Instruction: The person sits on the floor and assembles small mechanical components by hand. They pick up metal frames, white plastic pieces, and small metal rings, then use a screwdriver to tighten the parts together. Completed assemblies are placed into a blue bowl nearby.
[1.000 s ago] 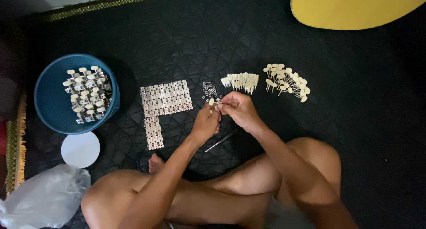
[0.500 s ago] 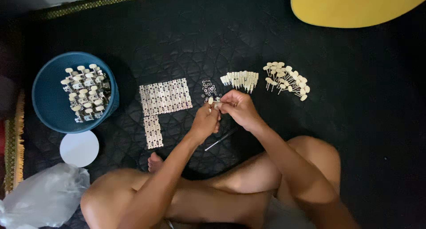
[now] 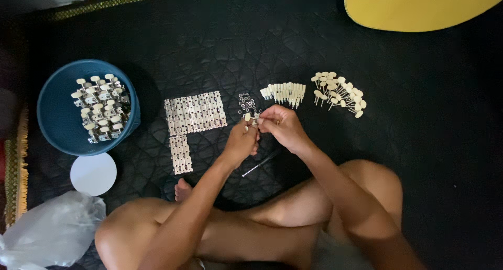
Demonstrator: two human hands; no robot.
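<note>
Both hands meet over the black mat: the left hand [image 3: 242, 140] and right hand [image 3: 280, 127] pinch one small metal part with a cream knob [image 3: 251, 116] between their fingertips. Just beyond it lie small rings [image 3: 244, 101], flat metal plates [image 3: 195, 113] and rows of cream-headed pegs [image 3: 284, 92]. A screwdriver [image 3: 260, 163] lies below the hands. A blue bowl [image 3: 57, 123] sits well left.

A single head-worn camera looks steeply down from above the seated person, facing forward over the crossed legs [image 3: 272, 217] onto the dark quilted mat [image 3: 209, 45]. It sits at moderate height, near enough to take in both forearms, the mat's far gold edge [image 3: 120, 5] and the side margins.
</note>
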